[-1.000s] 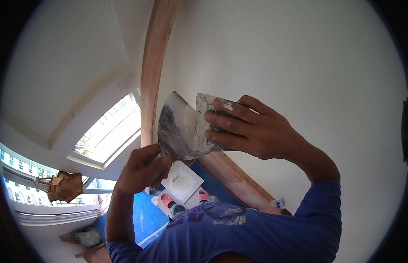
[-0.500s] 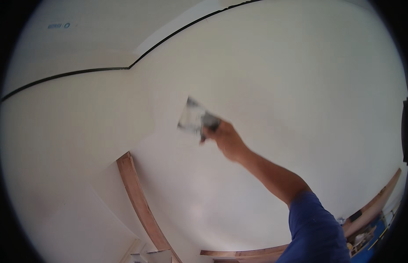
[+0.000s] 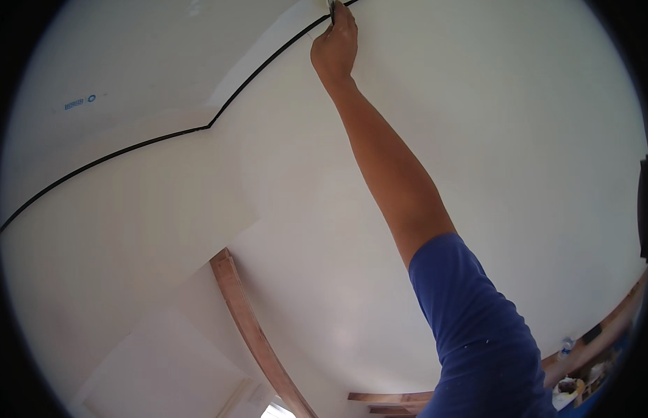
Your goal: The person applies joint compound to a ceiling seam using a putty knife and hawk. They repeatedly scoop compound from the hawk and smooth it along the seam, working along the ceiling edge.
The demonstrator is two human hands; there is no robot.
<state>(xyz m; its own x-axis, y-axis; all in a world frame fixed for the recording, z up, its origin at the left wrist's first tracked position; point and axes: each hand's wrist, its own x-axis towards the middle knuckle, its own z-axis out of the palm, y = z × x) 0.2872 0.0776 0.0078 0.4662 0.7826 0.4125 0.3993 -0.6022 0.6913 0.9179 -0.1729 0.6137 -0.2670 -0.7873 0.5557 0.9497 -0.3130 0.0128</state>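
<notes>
- Left hand outside the view; cannot tell whether wide, narrow or holding anything.
- Black strip [image 3: 209, 126], rising from the left rim to a sharp kink, then climbing more steeply to the top edge.
- Above the strip, small blue printed mark [image 3: 80, 103] on pale ceiling [image 3: 157, 63]; along the strip's steeper stretch, on its upper side, whiter band [image 3: 258, 52].
- Below the strip's kink, reddish-brown wooden beam [image 3: 251, 313], curving downward.
- Well below the strip, by the beam's lower end, small bright patch [image 3: 276, 409].
- At the strip's upper end, scraper [image 3: 331, 10], only a small dark and pale piece showing; cannot tell whether touching strip or ceiling.
- Also at the strip's upper end, right hand [image 3: 336, 49], bare, raised high, fingers closed narrowly round the scraper.
- Far below the strip, wooden board [image 3: 390, 398].
- Below and right of the strip, blue sleeve [image 3: 470, 313] in front of smooth pale wall [image 3: 519, 153].
- Farthest below right of the strip, clear bottle [image 3: 566, 348] near small clutter, too small to tell.
</notes>
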